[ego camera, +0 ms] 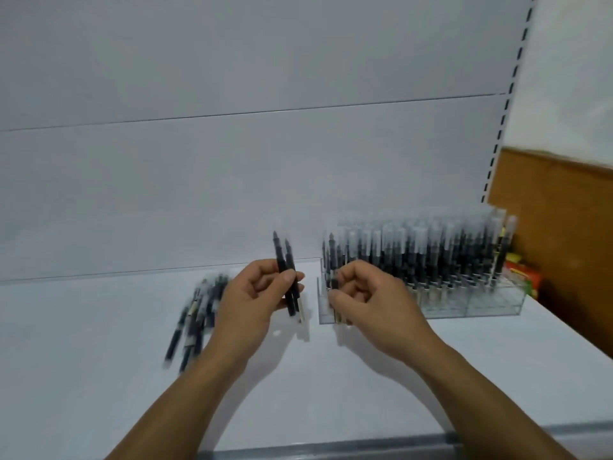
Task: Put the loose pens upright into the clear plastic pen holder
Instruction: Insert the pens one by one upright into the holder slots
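Head view: fingers (265,267) of the left hand (247,303) are curling round two dark pens (282,252), with the thumb pressing the pair against them. The pair is standing nearly upright, clear caps uppermost, just left of the clear plastic pen holder (481,307). Fingers (350,273) of the right hand (371,297) are pinching a single pen (334,283) at the holder's left end. The pen's lower part is showing through the clear wall there, though blur is hiding whether it is fully seated in a compartment. Both forearms are reaching in from the near edge toward the holder. The standing pens (431,254) are filling most of the holder in upright rows, dark barrels below and frosted caps above. The loose pens (199,313) are lying in a blurred heap well left of the holder, beyond the left hand. Holder and heap are both resting on a pale shelf (331,376). A pale back panel (232,161) is rising behind the holder, and a slotted upright (507,111) is running above its right end. A colourful package (525,278) is lying just right of the holder, against a brown wooden panel (564,227).
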{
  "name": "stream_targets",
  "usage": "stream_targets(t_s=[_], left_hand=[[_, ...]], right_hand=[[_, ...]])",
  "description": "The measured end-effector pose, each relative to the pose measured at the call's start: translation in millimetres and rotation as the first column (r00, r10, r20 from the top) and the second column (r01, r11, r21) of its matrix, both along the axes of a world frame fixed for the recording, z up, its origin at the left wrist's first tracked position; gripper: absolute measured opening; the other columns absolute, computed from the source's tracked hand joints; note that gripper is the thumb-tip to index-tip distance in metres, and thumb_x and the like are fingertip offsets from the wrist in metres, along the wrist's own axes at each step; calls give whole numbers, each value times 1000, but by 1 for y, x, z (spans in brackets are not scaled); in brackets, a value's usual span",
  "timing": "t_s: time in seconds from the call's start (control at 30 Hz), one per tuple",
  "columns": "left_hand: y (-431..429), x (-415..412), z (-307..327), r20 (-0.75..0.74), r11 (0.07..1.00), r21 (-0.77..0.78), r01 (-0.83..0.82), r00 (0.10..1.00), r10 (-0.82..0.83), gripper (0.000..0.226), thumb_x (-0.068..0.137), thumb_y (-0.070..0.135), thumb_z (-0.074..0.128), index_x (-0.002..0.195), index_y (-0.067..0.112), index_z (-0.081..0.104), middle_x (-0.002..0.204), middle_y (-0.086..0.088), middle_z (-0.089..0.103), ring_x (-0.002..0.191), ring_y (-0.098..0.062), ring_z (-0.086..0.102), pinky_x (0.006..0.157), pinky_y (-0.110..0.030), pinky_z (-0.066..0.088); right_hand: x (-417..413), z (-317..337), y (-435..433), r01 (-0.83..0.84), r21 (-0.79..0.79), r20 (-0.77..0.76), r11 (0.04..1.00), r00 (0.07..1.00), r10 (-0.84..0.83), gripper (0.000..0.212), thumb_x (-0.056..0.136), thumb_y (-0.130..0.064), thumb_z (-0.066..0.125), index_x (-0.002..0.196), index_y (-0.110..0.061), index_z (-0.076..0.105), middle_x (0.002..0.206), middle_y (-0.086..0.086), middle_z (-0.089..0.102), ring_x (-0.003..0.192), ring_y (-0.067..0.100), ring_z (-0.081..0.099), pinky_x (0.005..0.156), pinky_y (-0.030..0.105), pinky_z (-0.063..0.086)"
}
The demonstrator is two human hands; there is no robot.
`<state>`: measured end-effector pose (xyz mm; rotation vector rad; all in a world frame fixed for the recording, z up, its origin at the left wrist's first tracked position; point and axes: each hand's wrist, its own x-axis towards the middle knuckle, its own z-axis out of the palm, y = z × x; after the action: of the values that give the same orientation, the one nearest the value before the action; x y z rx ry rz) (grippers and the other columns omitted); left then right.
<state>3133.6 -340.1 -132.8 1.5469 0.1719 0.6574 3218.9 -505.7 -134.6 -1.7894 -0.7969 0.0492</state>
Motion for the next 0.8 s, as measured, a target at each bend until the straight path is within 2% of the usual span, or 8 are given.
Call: stream_targets(t_s=[0.13, 0.23, 0.3, 0.4, 0.5, 0.6, 0.7, 0.8], left_hand=[[-44, 22, -11, 34, 993, 18, 113, 993, -113, 27, 79, 29, 68, 99, 11, 66, 90, -3, 76, 84, -13, 72, 68, -16, 53], [-72, 38, -18, 29, 985, 12, 172, 985, -172, 40, 71, 40, 70, 102, 14, 65, 93, -6, 75, 89, -17, 72, 76, -22, 56], [-88, 48, -20, 31, 977, 1, 214, 976, -213, 42, 70, 42, 70, 102, 15, 66, 93, -8, 75, 90, -19, 72, 77, -24, 57], [-112, 62, -21, 50, 965, -58, 254, 967, -251, 36, 72, 37, 70, 100, 16, 65, 94, -10, 75, 90, -20, 72, 76, -24, 57], [-133, 75, -23, 63, 955, -120, 271, 962, -265, 34, 71, 35, 70, 99, 17, 64, 98, -16, 73, 92, -22, 71, 80, -28, 58], [-148, 80, -28, 69, 942, -157, 296, 955, -288, 34, 70, 33, 71, 99, 13, 66, 96, -18, 71, 87, -20, 69, 80, -26, 57], [-150, 80, -35, 83, 934, -180, 307, 951, -297, 31, 69, 32, 73, 95, 15, 69, 90, -15, 71, 85, -23, 68, 79, -25, 56], [-146, 82, -40, 77, 937, -159, 310, 950, -301, 31, 69, 36, 75, 93, 18, 71, 90, -12, 72, 88, -27, 69, 81, -29, 56]], right_hand=[[12, -10, -45, 97, 13, 4, 995, 995, -97, 17, 84, -23, 70, 77, -36, 61, 67, -15, 61, 58, 2, 51, 59, 22, 48], [22, -11, -75, 176, 16, 45, 984, 983, -177, 17, 85, -23, 71, 75, -34, 63, 65, -18, 60, 56, 0, 50, 54, 12, 41], [30, -10, -92, 239, 29, 62, 971, 969, -240, 13, 86, -22, 71, 78, -31, 65, 66, -17, 62, 57, -2, 51, 53, 11, 41], [43, -4, -113, 330, 75, 65, 941, 940, -335, 15, 87, -19, 71, 85, -33, 65, 71, -12, 63, 64, 2, 56, 60, 19, 48], [57, 4, -129, 415, 119, 70, 902, 903, -424, 25, 88, -18, 71, 89, -38, 56, 79, -7, 64, 74, 11, 61, 66, 26, 52], [71, 12, -140, 475, 134, 92, 870, 868, -488, 9, 90, -22, 68, 94, -26, 62, 81, -2, 67, 75, 18, 64, 63, 30, 51], [82, 14, -142, 491, 112, 115, 864, 857, -502, 12, 92, -28, 65, 95, -17, 67, 85, 2, 69, 80, 25, 65, 71, 41, 53], [89, 14, -140, 496, 90, 155, 864, 850, -504, 12, 92, -29, 65, 93, -17, 69, 79, -2, 65, 74, 17, 59, 68, 36, 49]])
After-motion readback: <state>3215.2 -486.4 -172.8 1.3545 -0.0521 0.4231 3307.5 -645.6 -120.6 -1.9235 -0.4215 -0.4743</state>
